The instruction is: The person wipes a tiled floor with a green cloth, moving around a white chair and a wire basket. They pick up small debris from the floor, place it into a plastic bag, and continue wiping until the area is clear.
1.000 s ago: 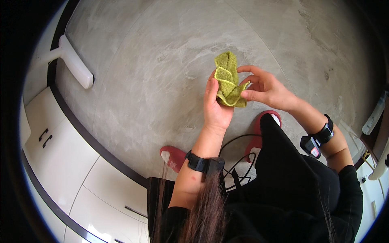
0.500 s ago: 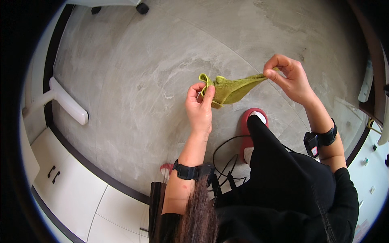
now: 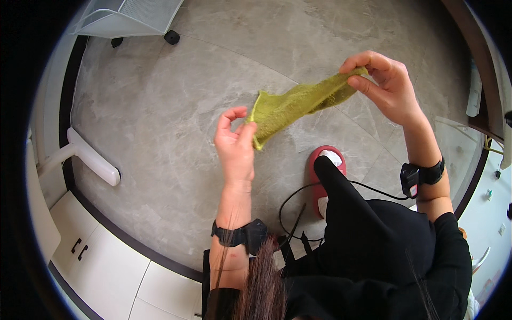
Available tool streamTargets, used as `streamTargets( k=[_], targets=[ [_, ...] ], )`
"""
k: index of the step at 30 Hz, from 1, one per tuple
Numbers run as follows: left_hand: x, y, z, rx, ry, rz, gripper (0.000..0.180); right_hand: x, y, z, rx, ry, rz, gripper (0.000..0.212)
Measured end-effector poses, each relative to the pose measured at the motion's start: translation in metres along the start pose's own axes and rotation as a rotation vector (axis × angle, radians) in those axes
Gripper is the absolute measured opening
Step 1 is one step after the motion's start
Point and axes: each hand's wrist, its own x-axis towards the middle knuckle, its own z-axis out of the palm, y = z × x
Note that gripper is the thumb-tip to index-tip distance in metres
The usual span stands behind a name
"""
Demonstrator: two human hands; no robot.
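Observation:
A yellow-green cloth (image 3: 290, 108) with a fuzzy surface is stretched above the floor between my two hands, its right end higher in the picture than its left. My left hand (image 3: 234, 152) pinches the lower part of its wide left edge, the index finger lifted away. At the opposite end, the thumb and fingers of my right hand (image 3: 392, 90) grip a gathered corner. Both hands are closed on the cloth. Each forearm wears a black strap with a small device, one on the left arm (image 3: 240, 234) and one on the right (image 3: 421, 177).
Below the cloth are grey marbled floor tiles (image 3: 176, 106) and my foot in a red slipper (image 3: 314, 173). A black cable (image 3: 285, 205) loops beside my leg. White cabinets (image 3: 104, 261) line the lower left, near a white chair-like leg (image 3: 96, 160). A wheeled white mesh cart (image 3: 133, 18) stands upper left.
The cloth has gone from bunched at my left hand to spread out flatter. My left hand has shifted left, and my right hand has risen slightly in the picture. The view has shifted a little.

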Motion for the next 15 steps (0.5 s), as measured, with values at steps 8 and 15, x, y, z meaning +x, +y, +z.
streamTargets(
  k=[8, 15],
  targets=[
    [0.036, 0.060, -0.034, -0.161, -0.038, -0.045, 0.024, 0.037, 0.012, -0.009, -0.138, -0.040, -0.086, 0.018],
    [0.052, 0.086, -0.046, -0.402, -0.130, 0.022, 0.035, 0.053, 0.031, -0.001, -0.005, 0.063, 0.010, 0.027]
  ],
)
